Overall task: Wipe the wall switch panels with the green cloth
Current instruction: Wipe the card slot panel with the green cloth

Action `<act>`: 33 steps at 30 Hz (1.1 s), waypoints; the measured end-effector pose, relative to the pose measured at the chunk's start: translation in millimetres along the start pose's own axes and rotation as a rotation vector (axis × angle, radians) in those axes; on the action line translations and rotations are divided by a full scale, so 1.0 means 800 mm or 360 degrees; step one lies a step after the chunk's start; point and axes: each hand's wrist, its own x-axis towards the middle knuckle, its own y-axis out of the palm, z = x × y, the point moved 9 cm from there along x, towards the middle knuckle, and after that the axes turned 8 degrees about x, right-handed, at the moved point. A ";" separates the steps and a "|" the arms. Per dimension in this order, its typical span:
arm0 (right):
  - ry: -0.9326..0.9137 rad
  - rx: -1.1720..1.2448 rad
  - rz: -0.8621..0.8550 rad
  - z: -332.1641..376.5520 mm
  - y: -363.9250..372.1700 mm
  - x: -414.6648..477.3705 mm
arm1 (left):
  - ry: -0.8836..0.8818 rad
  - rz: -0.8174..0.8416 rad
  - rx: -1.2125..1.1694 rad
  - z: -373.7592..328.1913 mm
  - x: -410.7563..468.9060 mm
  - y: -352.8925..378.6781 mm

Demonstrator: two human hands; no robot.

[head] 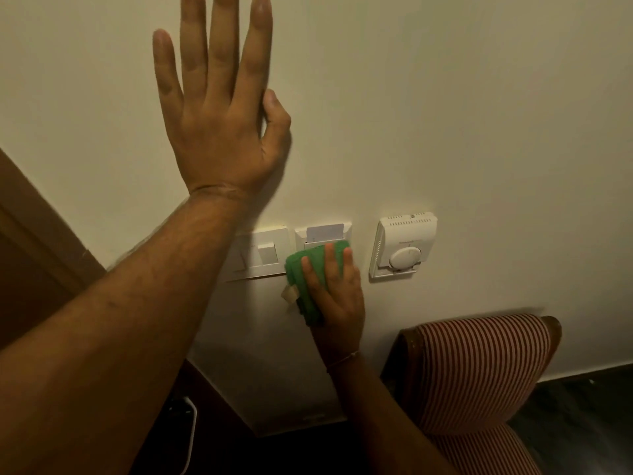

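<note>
Right hand [337, 296] flat on green cloth [310, 269]

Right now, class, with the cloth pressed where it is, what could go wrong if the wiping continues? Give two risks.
1. The right hand presses the green cloth on the card-slot panel, just below the key card; an upward stroke might dislodge it.
2. The switch panel sits immediately left of the cloth; a sideways stroke could flip a rocker.
</note>
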 end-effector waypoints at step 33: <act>0.0097 0.0098 -0.0115 -0.002 -0.001 -0.002 | -0.0028 -0.0067 -0.0021 0.000 -0.004 0.005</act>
